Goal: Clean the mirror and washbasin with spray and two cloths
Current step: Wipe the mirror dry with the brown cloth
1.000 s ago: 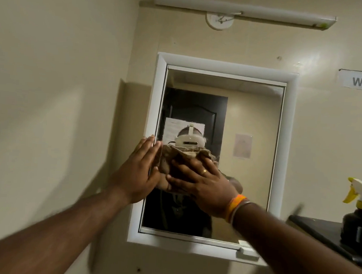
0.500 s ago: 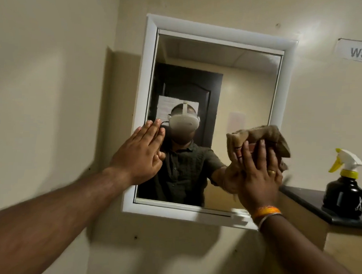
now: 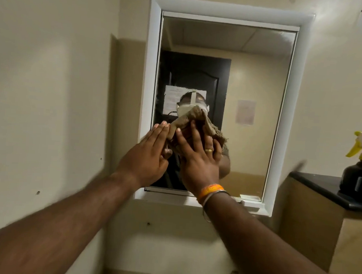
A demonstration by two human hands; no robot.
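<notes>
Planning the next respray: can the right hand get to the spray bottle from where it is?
Probably yes. The right hand is pressing the cloth to the mirror; the spray bottle stands alone on the black counter to its right, nothing between, though it must free itself of the cloth.

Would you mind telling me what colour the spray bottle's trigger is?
Yellow trigger on the black plastic spray bottle, head view.

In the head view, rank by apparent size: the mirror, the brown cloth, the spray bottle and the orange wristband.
1. mirror, by far the largest.
2. spray bottle, though the frame edge cuts it off.
3. brown cloth, partly covered by the right hand; close to the bottle, so this order is unsure.
4. orange wristband, smallest.
</notes>
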